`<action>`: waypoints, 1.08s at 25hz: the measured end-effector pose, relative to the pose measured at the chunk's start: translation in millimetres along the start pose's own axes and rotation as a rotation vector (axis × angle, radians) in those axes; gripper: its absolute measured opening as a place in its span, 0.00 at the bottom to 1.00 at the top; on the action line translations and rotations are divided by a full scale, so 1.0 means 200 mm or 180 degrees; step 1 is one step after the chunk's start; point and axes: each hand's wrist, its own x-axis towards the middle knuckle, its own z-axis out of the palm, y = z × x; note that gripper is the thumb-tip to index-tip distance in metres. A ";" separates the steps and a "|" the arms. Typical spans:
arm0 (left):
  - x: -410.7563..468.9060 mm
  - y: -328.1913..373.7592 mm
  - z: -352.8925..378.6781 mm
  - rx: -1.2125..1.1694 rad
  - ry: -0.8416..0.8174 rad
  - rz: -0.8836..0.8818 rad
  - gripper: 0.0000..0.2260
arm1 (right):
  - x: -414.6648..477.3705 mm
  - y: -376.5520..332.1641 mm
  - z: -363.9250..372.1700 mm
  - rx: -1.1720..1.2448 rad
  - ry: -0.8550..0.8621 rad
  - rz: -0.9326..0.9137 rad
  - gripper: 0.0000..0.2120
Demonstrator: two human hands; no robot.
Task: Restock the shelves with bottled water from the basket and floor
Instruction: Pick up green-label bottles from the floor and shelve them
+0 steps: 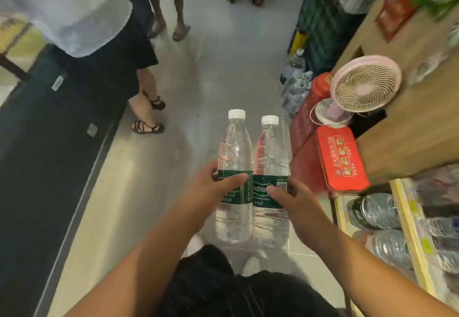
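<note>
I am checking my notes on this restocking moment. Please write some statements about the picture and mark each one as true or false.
1. The left hand grips the left bottle, and the right hand grips the right bottle. True.
2. Both bottles are without caps. False: each carries a white cap.
3. The bottle labels are red. False: the labels are green.
4. A pink fan is by the wooden counter on the person's right. True.
5. Nobody else is in the aisle. False: other people's legs show ahead on the left.
</note>
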 end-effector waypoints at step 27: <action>0.59 0.40 1.89 0.2093 -0.3005 0.0404 0.08 | -0.37 0.15 -1.22 0.1791 0.3361 -0.0205 0.09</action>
